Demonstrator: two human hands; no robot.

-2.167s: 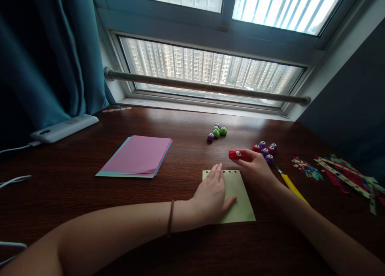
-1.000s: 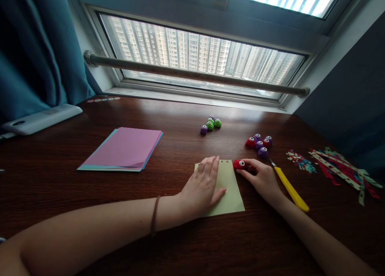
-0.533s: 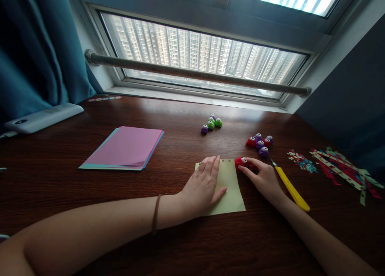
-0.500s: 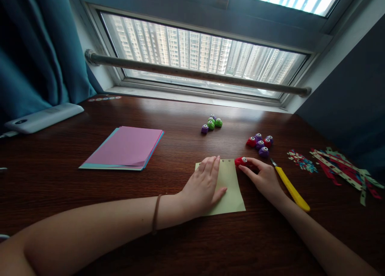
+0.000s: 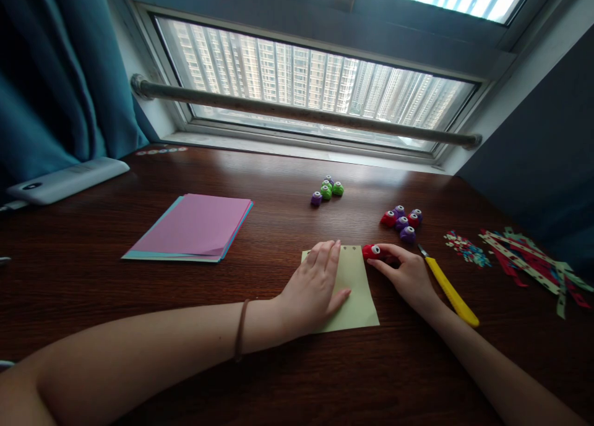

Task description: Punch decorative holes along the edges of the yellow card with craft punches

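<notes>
A pale yellow-green sheet of paper (image 5: 355, 296) lies on the dark wooden table, with a few small holes along its far edge. My left hand (image 5: 313, 285) rests flat on the left part of the sheet, fingers stretched out and thumb apart. At the sheet's far right corner sits a small red punch (image 5: 370, 251) with a white and black top. The thumb and fingers of my right hand (image 5: 403, 271) hold this punch from the right side.
Red and purple punches (image 5: 401, 224) stand beyond my right hand, green and purple ones (image 5: 326, 191) farther back. A yellow cutter (image 5: 452, 292), confetti (image 5: 465, 249) and paper strips (image 5: 524, 259) lie right. Left are stacked coloured papers (image 5: 195, 225) and a white device (image 5: 69, 180).
The red punch has tilted or turned slightly in my right hand, at the same corner. My left hand has stayed in place on the paper.
</notes>
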